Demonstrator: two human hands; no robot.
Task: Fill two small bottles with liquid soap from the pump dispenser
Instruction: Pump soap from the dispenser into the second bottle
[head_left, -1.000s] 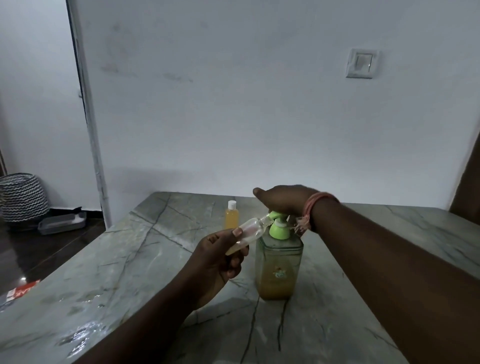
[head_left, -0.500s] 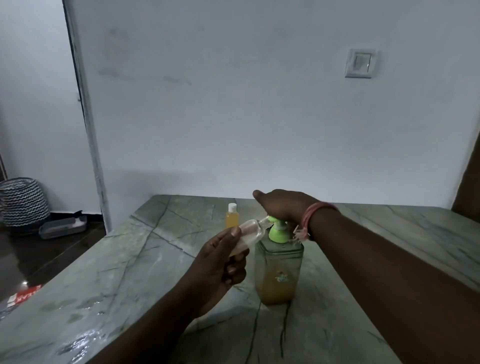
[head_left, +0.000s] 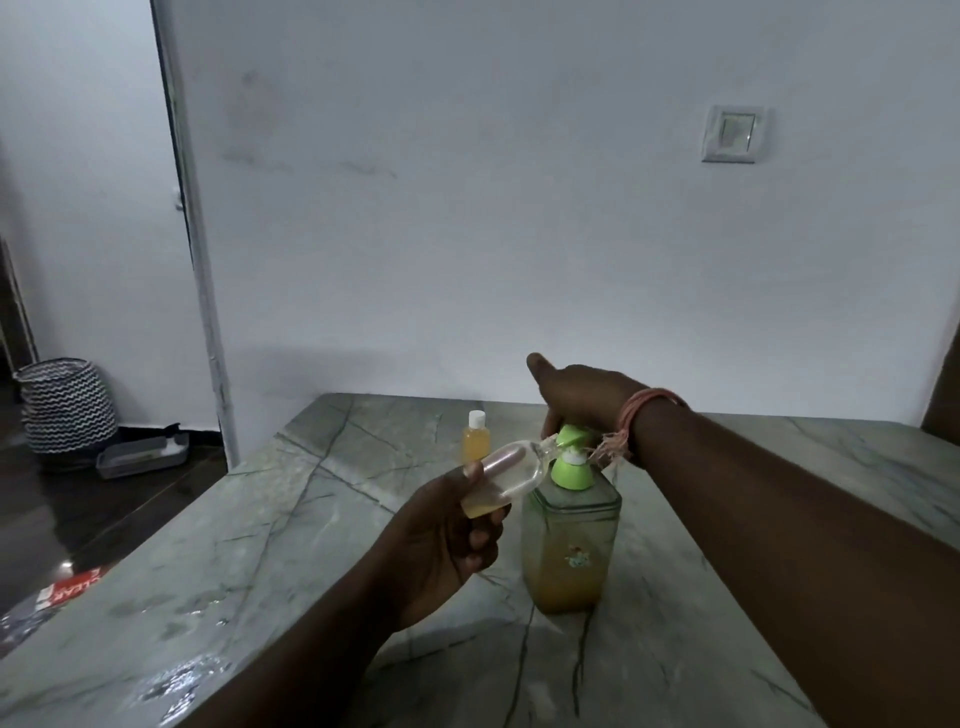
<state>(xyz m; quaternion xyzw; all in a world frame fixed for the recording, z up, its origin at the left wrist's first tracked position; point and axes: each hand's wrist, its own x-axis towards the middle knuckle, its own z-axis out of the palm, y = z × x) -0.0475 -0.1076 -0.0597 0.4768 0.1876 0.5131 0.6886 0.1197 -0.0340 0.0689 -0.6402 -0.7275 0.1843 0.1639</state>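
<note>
Pump dispenser (head_left: 570, 540) upright on counter (head_left: 260, 545), right hand (head_left: 582, 397) flat, pressing its green head. Clear bottle (head_left: 506, 475) tilted at spout, pinched by left hand (head_left: 441, 535), barely filled. Capped full bottle (head_left: 476, 437) just behind dispenser. Risk: mouth slipping off spout, soap spilling.

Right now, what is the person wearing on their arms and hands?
Both forearms are bare, with no sleeves in view. The left hand has no rings or gloves visible. The right hand has a pinkish-orange thread band wound round the wrist, with frayed loose ends hanging below.
</note>
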